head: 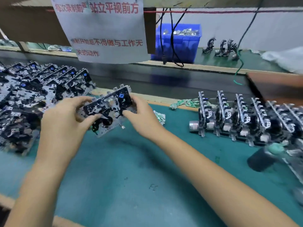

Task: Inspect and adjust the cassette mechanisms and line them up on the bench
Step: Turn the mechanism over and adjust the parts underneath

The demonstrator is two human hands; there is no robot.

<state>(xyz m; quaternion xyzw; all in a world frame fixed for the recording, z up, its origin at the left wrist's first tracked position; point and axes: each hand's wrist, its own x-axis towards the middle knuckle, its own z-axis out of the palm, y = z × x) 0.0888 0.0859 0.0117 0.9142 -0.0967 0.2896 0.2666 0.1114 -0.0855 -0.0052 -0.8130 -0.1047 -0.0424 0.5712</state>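
Both hands hold one cassette mechanism [109, 106] above the green bench mat [124, 169], a flat metal and black plastic plate tilted toward me. My left hand [65, 118] grips its left end, thumb on the face. My right hand [142, 115] grips its right end, thumb pressed on the black parts. A pile of cassette mechanisms [27, 99] lies flat at the left. A row of several mechanisms [242, 118] stands on edge at the right, silver motors toward me.
A dark conveyor belt [172, 79] runs behind the mat. A paper notice [105, 30] hangs above it. A blue bin [178, 41] of metal parts stands at the back. A dark cylindrical object [260, 159] lies at the right. Crumpled cloth [183, 103] sits at the mat's far edge.
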